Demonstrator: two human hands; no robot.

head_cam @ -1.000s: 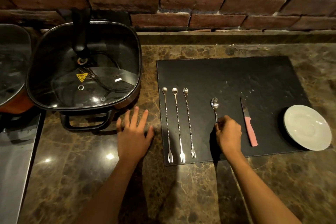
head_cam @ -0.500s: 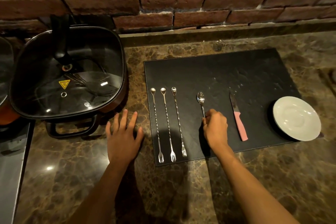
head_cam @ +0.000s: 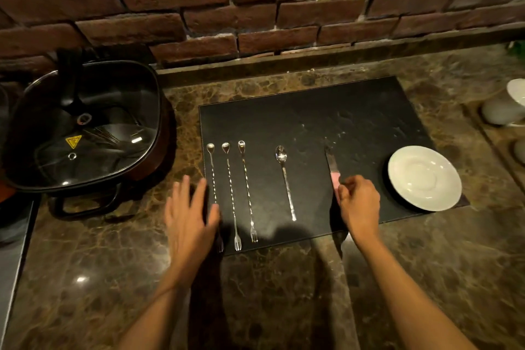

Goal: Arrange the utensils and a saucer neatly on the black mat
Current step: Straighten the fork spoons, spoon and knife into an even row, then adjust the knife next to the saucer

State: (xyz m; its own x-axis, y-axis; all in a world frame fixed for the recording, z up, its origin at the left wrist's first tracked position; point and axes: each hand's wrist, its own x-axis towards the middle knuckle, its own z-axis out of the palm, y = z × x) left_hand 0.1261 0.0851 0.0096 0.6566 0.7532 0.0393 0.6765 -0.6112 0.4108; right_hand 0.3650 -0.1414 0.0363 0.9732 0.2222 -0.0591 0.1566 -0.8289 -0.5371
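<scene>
A black mat lies on the marble counter. Three long twisted fork-spoon sticks lie side by side at its left edge. A small spoon lies alone in the middle. To its right is a knife with a pink handle; my right hand covers the handle with curled fingers touching it. A white saucer sits on the mat's right end, overhanging the near edge. My left hand hovers flat and open over the mat's left edge, covering part of the leftmost stick.
A square dark pot with a glass lid stands left of the mat. A brick wall backs the counter. White rounded crockery sits at the far right. Bare marble counter lies in front of the mat.
My right hand let go of the small spoon and moved right onto the knife's pink handle. My left hand shifted right from the counter onto the mat's left edge.
</scene>
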